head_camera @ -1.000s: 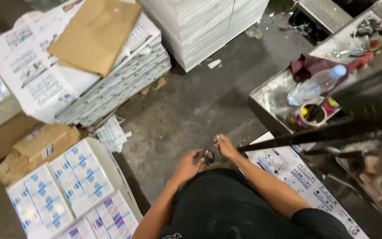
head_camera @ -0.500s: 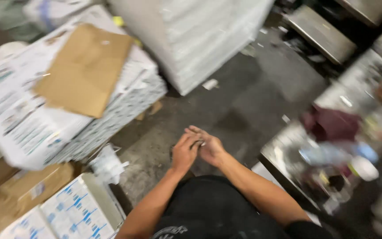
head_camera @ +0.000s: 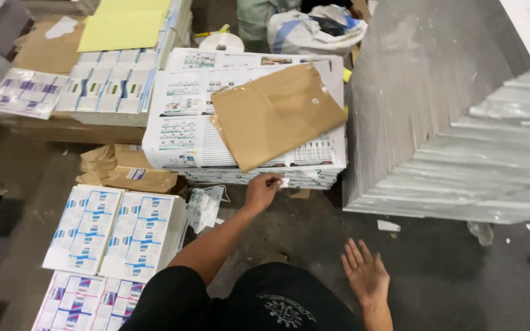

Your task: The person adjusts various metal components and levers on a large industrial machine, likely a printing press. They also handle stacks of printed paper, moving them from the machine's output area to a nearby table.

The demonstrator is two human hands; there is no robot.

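My left hand (head_camera: 262,189) reaches forward to the lower front edge of a thick stack of printed sheets (head_camera: 185,132) and pinches its edge. A torn brown paper sheet (head_camera: 274,114) lies on top of that stack. My right hand (head_camera: 366,274) hovers open, fingers spread, over the grey concrete floor at the lower right, holding nothing. My dark-clothed knee fills the bottom middle of the view.
A tall stack of white sheets (head_camera: 461,122) rises at the right. Bundles of blue-and-white printed sheets (head_camera: 115,230) lie at the lower left. A brown wrapped packet (head_camera: 127,168), crumpled plastic (head_camera: 207,205), more printed stacks (head_camera: 111,89), a tape roll (head_camera: 221,43) and bags (head_camera: 314,27) sit around.
The view has swung left toward the printed stack. My hands were together in front of my knee; now the left grips the stack's edge and the right has opened over the floor.
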